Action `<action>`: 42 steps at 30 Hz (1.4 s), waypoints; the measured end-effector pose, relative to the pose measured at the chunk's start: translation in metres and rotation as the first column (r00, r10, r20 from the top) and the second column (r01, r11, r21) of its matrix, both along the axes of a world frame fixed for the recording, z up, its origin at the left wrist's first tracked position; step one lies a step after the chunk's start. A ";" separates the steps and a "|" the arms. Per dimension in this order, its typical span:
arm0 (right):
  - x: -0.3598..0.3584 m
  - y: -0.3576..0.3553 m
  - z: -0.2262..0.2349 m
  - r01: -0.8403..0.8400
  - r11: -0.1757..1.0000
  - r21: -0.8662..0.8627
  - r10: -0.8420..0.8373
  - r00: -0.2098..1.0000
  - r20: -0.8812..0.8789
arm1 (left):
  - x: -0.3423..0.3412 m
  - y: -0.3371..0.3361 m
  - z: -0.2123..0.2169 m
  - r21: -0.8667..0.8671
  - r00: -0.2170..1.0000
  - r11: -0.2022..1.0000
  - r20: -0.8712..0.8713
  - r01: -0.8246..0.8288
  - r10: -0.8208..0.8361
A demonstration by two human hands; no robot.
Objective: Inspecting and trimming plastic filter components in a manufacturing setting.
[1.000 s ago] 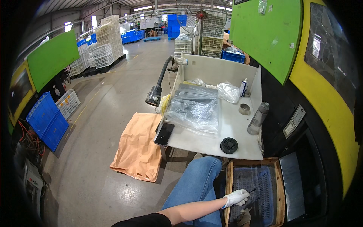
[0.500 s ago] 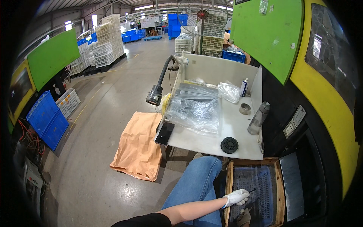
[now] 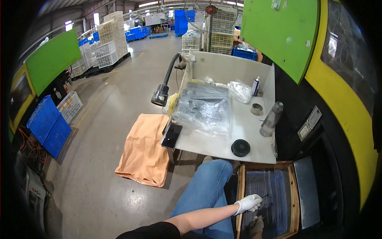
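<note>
My left hand [image 3: 249, 203], in a white knit glove, reaches over a wooden-framed box [image 3: 295, 199] at the lower right. Its fingers are pinched around a thin black piece [image 3: 265, 196]. Just below it, my right hand [image 3: 257, 225] shows dimly in a pale glove, partly in shadow and near the picture's lower edge. Its fingers look curled, and what they hold cannot be made out. Beneath both hands lies a blue basket [image 3: 281, 181] inside the frame, seen through what looks like a clear, shiny surface.
The white worktable [image 3: 207, 148] ahead carries a plastic-wrapped stack [image 3: 205, 105], a round black part [image 3: 240, 147], a water bottle [image 3: 271, 121], a tape roll [image 3: 256, 109] and a phone [image 3: 172, 136]. A lamp [image 3: 160, 95] overhangs its left side. A brown paper bag [image 3: 144, 151] lies on the floor.
The view has tilted slightly, so most things sit a little higher in the picture. Both hands stay almost in the same place over the framed box.
</note>
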State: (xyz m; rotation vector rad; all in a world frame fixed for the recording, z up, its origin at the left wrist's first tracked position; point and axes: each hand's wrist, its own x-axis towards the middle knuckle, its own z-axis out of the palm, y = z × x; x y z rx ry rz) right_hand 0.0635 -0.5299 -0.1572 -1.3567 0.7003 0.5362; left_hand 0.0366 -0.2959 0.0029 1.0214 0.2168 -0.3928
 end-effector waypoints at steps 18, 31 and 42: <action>-0.012 -0.004 0.104 0.626 0.768 0.131 -0.636 0.769 0.054 | 0.004 0.008 -0.013 -0.046 0.956 0.956 -0.075 -0.288 0.284; -0.007 -0.018 0.117 0.700 0.687 0.196 -0.717 0.697 0.024 | 0.004 0.009 -0.002 0.087 0.930 0.929 -0.044 -0.359 0.364; -0.007 -0.017 0.090 0.559 0.829 -0.023 -0.558 0.829 0.041 | 0.003 0.011 -0.001 0.101 0.897 0.895 -0.035 -0.435 0.440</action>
